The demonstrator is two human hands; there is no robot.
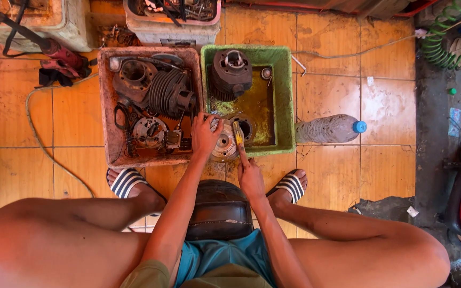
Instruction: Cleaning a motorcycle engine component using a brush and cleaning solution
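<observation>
At the centre of the frame, over the near edge of the green tub (284,101), I see my left hand (205,136) curled over a round metal engine part (224,144), fingers wrapped on its rim. My right hand (250,176) is closed around a small yellow-handled brush (238,133), its tip touching the same part. Just left sits a reddish tray (108,106) holding a finned cylinder (169,93). A plastic bottle (329,128) lies on the floor to the right.

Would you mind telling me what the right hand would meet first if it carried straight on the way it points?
Probably the round metal engine part just beyond the right hand and its yellow-handled tool; depth is unclear.
</observation>
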